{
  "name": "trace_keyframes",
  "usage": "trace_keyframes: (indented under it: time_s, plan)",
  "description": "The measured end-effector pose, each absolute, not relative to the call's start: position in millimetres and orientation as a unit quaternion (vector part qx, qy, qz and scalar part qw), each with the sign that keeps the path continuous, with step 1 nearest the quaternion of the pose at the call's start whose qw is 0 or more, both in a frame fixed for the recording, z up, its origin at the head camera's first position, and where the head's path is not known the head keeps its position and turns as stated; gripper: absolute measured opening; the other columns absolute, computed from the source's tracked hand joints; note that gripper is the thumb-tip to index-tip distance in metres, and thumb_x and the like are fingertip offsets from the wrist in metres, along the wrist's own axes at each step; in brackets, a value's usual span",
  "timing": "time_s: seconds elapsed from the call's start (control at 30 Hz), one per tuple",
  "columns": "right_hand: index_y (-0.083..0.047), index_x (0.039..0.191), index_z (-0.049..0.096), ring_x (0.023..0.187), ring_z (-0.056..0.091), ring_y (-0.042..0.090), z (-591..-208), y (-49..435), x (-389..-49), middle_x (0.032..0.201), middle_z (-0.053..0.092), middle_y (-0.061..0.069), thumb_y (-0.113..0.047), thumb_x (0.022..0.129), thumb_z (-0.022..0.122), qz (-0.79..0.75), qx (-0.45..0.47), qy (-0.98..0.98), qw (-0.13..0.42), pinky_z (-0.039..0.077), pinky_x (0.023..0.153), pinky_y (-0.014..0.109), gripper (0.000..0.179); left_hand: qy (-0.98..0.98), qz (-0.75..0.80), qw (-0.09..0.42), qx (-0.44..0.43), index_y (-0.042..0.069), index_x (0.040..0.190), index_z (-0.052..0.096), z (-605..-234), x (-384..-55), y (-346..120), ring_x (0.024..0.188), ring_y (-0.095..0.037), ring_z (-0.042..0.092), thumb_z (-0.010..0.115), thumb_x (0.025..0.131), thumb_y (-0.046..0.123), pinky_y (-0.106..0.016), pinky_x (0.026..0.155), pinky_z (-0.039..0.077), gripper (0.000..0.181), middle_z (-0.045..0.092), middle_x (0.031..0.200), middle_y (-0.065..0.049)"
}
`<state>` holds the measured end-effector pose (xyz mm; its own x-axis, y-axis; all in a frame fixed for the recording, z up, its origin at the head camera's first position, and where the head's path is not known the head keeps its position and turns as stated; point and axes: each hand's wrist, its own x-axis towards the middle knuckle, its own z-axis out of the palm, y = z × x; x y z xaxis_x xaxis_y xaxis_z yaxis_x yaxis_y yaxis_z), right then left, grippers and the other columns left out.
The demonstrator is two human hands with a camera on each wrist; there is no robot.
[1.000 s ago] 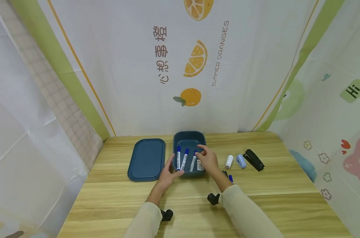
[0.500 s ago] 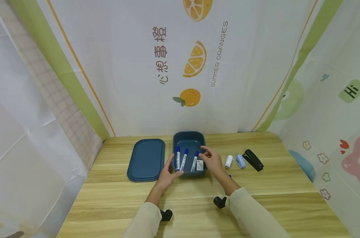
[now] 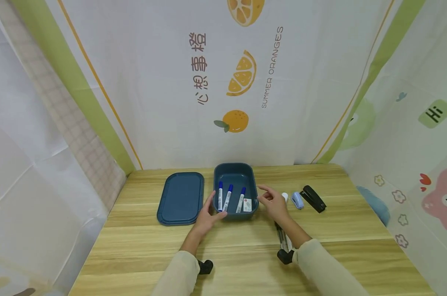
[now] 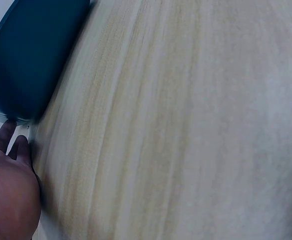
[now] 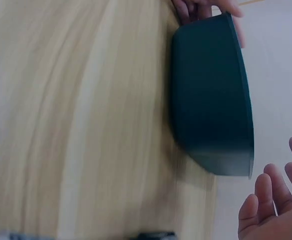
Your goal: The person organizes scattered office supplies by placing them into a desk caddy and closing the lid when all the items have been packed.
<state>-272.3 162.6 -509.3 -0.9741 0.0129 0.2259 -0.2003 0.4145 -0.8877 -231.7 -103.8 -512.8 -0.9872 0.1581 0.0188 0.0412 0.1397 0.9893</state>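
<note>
A dark blue box stands at the back middle of the table in the head view. Inside it lie three white markers with blue caps and a small white block with a red mark. My left hand is at the box's near left corner, fingers extended along the side and thumb spread towards the front rim. Just outside the right wall, my right hand has loosely bent fingers and holds nothing. The right wrist view shows its fingertips apart from the box.
A matching flat lid lies left of the box. To the right are a partly hidden white mini stapler, a light blue one and a black stapler. A slim black-and-silver item lies partly under my right wrist.
My right hand has let go of the rightmost marker and moved right, out of the box. That marker shifted slightly. My left hand has stayed at the box corner.
</note>
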Motion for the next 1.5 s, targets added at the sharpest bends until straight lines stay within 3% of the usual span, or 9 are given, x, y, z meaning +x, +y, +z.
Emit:
trace_keyframes:
  time_s: [0.3,0.5,0.93,1.17,1.5]
  plan:
    - [0.004,0.12,0.065,0.073,0.056,0.015,-522.8,176.4,-260.4,0.082,0.063,0.008,-0.002,0.086,0.072,0.559,0.049,-0.824,0.081,0.044,0.06,0.023,0.036,0.752,0.655,0.038,0.068,0.01,0.155,0.025,-519.6,-235.1,-104.3,0.142,-0.043,0.017,0.077,0.084,0.012,-0.053,0.113,0.019,0.088,0.02,0.155,-0.029]
    - [-0.001,0.122,0.066,0.074,0.058,0.013,-533.3,188.4,-254.1,0.085,0.064,0.006,-0.007,0.086,0.074,0.544,0.055,-0.833,0.082,0.047,0.061,0.024,0.037,0.752,0.654,0.039,0.069,0.009,0.155,0.024,-515.5,-233.0,-104.5,0.142,-0.044,0.017,0.077,0.084,0.012,-0.054,0.113,0.018,0.088,0.019,0.154,-0.03]
    - [0.0,0.122,0.064,0.071,0.053,0.014,-538.5,211.2,-231.7,0.083,0.061,0.004,0.001,0.083,0.074,0.502,0.03,-0.863,0.051,0.045,0.058,0.024,0.04,0.757,0.648,0.04,0.07,0.007,0.155,0.024,-516.4,-234.7,-104.7,0.141,-0.045,0.017,0.076,0.084,0.011,-0.055,0.112,0.019,0.088,0.02,0.154,-0.031]
    - [0.001,0.122,0.065,0.065,0.047,0.015,-541.5,221.0,-224.6,0.078,0.057,0.004,0.003,0.079,0.075,0.492,0.024,-0.869,0.052,0.041,0.055,0.025,0.044,0.759,0.647,0.033,0.056,0.017,0.156,0.024,-545.9,-248.0,-104.8,0.143,-0.04,0.017,0.078,0.084,0.015,-0.052,0.114,0.017,0.09,0.019,0.156,-0.025]
    - [-0.002,0.119,0.067,0.065,0.046,0.014,-549.1,229.2,-217.7,0.074,0.052,0.001,0.005,0.077,0.077,0.46,0.03,-0.886,0.051,0.039,0.055,0.025,0.044,0.761,0.645,0.028,0.056,0.02,0.156,0.025,-549.3,-249.4,-104.3,0.143,-0.038,0.019,0.078,0.084,0.016,-0.051,0.114,0.019,0.089,0.021,0.156,-0.023]
